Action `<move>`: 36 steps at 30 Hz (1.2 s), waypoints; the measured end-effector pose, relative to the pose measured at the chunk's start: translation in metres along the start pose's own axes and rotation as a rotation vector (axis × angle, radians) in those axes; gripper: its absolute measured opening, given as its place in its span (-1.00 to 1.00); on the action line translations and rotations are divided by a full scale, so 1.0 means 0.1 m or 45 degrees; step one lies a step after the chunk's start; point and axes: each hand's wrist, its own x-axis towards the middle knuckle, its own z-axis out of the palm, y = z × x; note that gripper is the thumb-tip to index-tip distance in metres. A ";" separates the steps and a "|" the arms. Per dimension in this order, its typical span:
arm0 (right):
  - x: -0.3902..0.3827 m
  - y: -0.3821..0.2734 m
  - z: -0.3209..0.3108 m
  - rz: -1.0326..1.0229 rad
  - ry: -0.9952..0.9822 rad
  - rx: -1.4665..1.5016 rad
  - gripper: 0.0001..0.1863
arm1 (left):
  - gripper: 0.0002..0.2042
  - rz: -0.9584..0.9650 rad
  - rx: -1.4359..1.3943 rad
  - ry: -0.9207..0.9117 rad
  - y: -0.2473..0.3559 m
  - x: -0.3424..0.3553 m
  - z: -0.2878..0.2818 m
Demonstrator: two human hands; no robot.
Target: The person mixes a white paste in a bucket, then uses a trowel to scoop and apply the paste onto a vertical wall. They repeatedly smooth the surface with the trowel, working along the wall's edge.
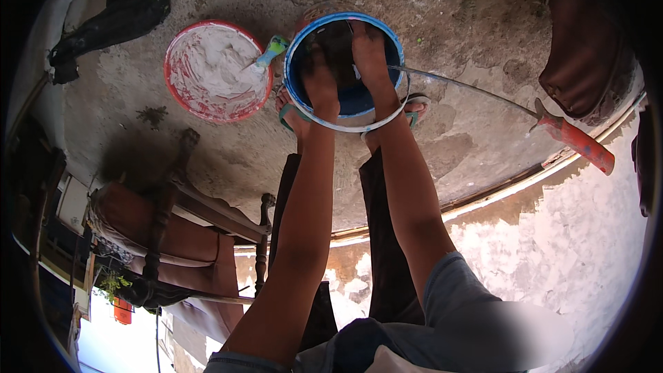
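hands (371, 62) are inside bucket (355, 103); basin (167, 72) holds paste (214, 55).

We see a rough gray floor (476, 124) with dark stains (152, 117). Well away from its left edge, a blue-rimmed bucket (289, 69) stands on it, with a red tub (168, 72) near. Two feet (297, 121) are beside the bucket. Close to the floor's left edge we see a black bundle (135, 7).
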 end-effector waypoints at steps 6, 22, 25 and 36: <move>-0.08 -0.09 0.07 -0.225 0.024 0.123 -0.74 | -0.45 -0.048 -0.109 0.092 0.02 -0.03 0.05; -1.43 -0.22 -0.53 -0.677 0.150 -0.676 -0.54 | -0.78 -0.255 -0.339 -0.316 -0.04 -0.31 -0.25; -1.67 -0.37 -0.69 -0.389 -0.029 -0.337 -0.52 | -0.76 -0.310 -0.313 -0.398 -0.07 -0.53 -0.49; -1.82 -0.73 -0.69 0.264 0.046 0.638 -0.71 | -0.39 -0.284 -0.183 -0.435 0.32 -1.25 -0.79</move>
